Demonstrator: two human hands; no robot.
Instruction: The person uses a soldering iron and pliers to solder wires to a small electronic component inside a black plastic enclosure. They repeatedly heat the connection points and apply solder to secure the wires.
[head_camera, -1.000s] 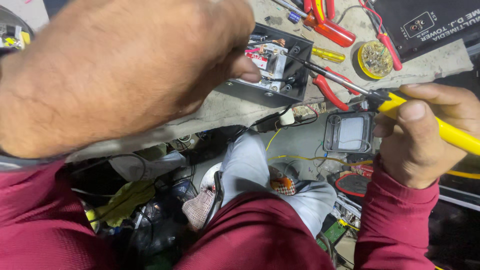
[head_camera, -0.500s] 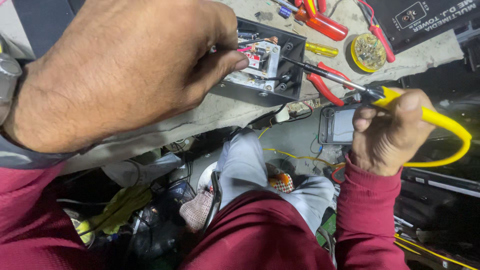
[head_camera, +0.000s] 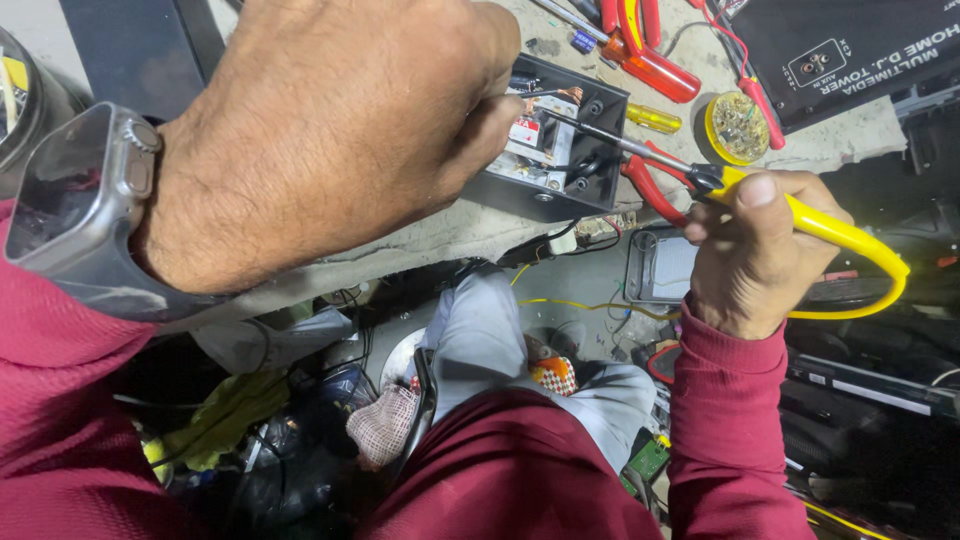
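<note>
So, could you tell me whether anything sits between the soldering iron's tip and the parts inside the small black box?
Nothing visible does: the soldering iron in the right hand reaches straight into the black box. The left hand comes in from the other side.

Red pliers (head_camera: 650, 180) and round tin (head_camera: 738, 127) crowd black box (head_camera: 560, 190).

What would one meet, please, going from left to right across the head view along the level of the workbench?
Wristwatch → left hand → open black box → soldering iron's metal shaft → right hand gripping the iron's yellow handle.
</note>
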